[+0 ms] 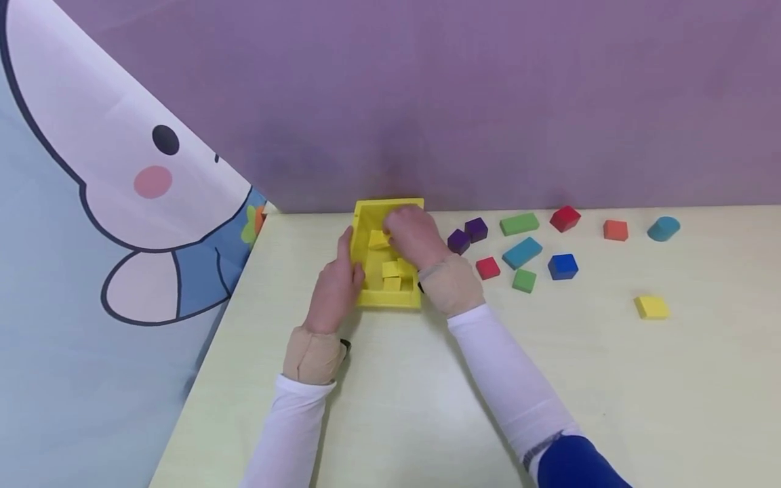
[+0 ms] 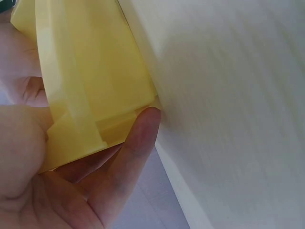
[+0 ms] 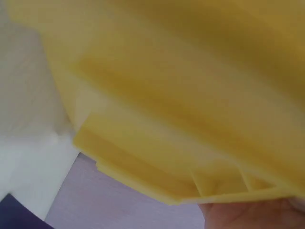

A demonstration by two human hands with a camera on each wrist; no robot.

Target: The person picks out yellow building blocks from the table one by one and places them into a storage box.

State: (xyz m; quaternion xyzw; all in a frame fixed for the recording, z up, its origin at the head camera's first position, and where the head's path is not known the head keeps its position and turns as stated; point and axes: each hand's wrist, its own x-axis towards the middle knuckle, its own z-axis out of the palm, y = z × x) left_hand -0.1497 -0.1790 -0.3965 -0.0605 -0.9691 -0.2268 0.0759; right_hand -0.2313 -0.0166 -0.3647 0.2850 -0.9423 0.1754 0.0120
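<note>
A yellow box [image 1: 390,298] stands against the back wall in the head view, with several yellow blocks [image 1: 392,269] inside. My left hand [image 1: 337,288] grips its left side. In the left wrist view, the fingers [image 2: 138,133] of this hand lie along the outside of the yellow wall [image 2: 102,62], with the thumb at its rim. My right hand [image 1: 415,234] reaches over the right rim into the far part of the box, fingers bent down beside a yellow block [image 1: 377,239]. Its fingertips are hidden, so I cannot tell whether they pinch a block. Yellow plastic [image 3: 157,95] fills the right wrist view.
Right of the box lie two purple blocks [image 1: 467,235], green, red and blue blocks, an orange block [image 1: 615,230] and a blue cylinder [image 1: 663,228]. A single yellow block [image 1: 651,307] lies farther right, nearer the front. A purple wall [image 1: 518,102] bounds the table's back edge.
</note>
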